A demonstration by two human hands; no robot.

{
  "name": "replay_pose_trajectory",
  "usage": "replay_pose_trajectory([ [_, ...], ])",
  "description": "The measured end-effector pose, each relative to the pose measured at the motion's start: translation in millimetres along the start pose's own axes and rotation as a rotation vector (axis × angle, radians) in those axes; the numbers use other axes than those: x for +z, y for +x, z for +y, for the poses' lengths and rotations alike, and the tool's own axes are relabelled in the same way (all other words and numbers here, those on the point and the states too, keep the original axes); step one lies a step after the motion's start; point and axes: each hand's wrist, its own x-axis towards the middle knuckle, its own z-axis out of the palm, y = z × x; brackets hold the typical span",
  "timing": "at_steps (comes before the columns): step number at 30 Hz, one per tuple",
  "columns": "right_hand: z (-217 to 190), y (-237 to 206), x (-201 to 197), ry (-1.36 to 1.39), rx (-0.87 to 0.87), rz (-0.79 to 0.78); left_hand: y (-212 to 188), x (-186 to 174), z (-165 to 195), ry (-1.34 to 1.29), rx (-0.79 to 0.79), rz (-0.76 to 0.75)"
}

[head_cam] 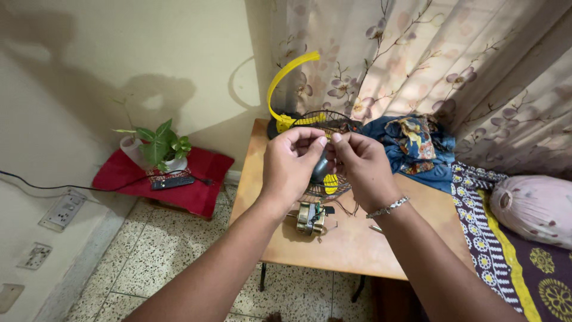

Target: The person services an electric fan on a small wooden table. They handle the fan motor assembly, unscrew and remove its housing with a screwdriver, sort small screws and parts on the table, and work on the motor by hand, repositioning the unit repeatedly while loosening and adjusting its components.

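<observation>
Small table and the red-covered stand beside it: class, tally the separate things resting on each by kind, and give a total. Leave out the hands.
Wire fan guard: 1
Yellow plastic piece: 1
Small motor: 1
Blue patterned cloth: 1
Potted plant: 1
Remote control: 1
Total: 6

Whatever the fingertips (322, 142) pinch is too small to make out. Left hand (290, 164) and right hand (360, 167) hide much of the wire fan guard (333, 122). Pink pillow (536, 209) cut by right edge. Table (351, 244) legs mostly hidden.
</observation>
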Motion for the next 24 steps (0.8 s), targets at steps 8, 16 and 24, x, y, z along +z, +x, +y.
replay_pose_trajectory([
  [8,-10,-5,1,0.072,-0.106,0.001,-3,-1,0,0.02,0.075,0.035],
  [16,-11,-3,-2,-0.073,-0.117,-0.061,-3,3,6,0.025,0.052,0.021],
  [24,-15,-9,-13,-0.321,-0.303,-0.002,1,12,-9,-0.041,-0.102,0.048],
])
